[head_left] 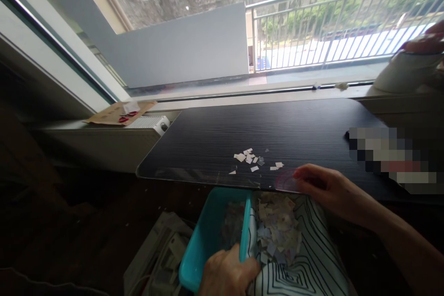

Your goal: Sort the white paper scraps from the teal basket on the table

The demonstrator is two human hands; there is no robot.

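My left hand [227,272] is closed on the near rim of a teal plastic bin [197,245] below the table edge, with scraps inside it. At the edge of the dark table [208,134], my right hand [317,182] has its fingers pinched on a clear, pinkish round piece [287,180]. Small white paper scraps [248,157] lie on the table, left of my right hand. A heap of cut paper pieces [279,224] rests on a white cloth with black lines [294,277], right of the bin.
Red-handled scissors [128,116] lie on a brown paper bag [104,114] at the left sill. A pixelated object [391,157] is on the table's right side. A whitish container [398,71] stands at upper right. Boxy items [169,249] are left of the bin.
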